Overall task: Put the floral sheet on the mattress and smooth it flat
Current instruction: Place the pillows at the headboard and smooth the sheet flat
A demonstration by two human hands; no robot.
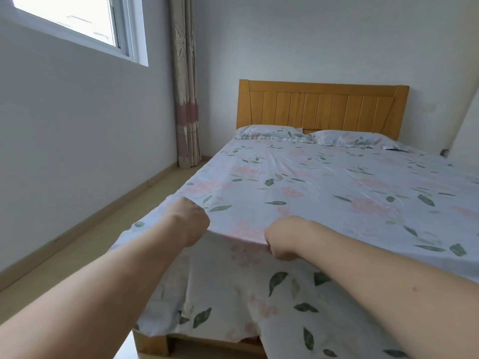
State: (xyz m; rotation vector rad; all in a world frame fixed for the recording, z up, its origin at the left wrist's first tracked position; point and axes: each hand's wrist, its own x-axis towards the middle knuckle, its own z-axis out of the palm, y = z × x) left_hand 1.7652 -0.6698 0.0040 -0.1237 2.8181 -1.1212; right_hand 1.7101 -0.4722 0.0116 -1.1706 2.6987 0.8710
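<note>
The floral sheet, white with pink blossoms and green leaves, lies spread over the whole mattress and hangs down the foot end. A few soft creases run across its middle. My left hand is closed on the sheet at the near left corner of the bed. Further right along the foot edge, my right hand grips the sheet in a fist. The fabric between the two hands is pulled taut. The mattress itself is hidden under the sheet.
Two matching floral pillows lie against the wooden headboard. A wall with a window runs along the left, with a strip of floor beside the bed. A curtain hangs in the far corner.
</note>
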